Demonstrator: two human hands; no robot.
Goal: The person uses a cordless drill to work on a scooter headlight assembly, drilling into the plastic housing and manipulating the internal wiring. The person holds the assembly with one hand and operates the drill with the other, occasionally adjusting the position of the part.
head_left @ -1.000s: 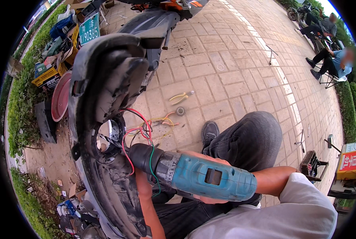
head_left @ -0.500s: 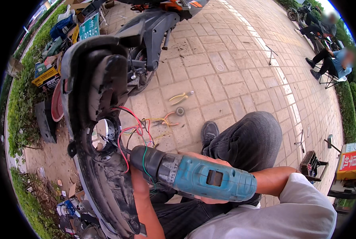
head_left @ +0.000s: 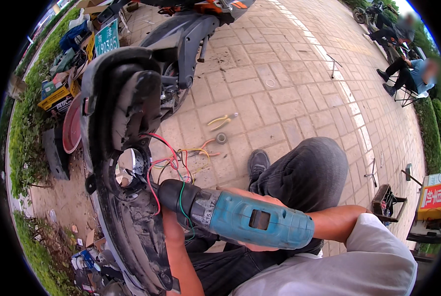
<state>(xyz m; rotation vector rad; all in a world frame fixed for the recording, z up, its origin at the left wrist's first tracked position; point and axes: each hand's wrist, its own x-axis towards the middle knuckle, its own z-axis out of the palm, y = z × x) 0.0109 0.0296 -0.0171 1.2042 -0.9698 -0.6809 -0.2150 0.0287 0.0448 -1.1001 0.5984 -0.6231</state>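
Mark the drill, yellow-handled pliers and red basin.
Drill (head_left: 236,213): head view, on its teal body.
Yellow-handled pliers (head_left: 228,118): head view, where the handles meet.
Red basin (head_left: 72,127): head view, on its inside surface.

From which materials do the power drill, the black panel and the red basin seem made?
Power drill: mostly moulded plastic, satin teal; smooth, rounded contours suggest this.
Black panel: probably plastic, dusty and dull; its moulded ridges hint at it.
Red basin: perhaps plastic, smooth and plain-coloured; too far to be certain.
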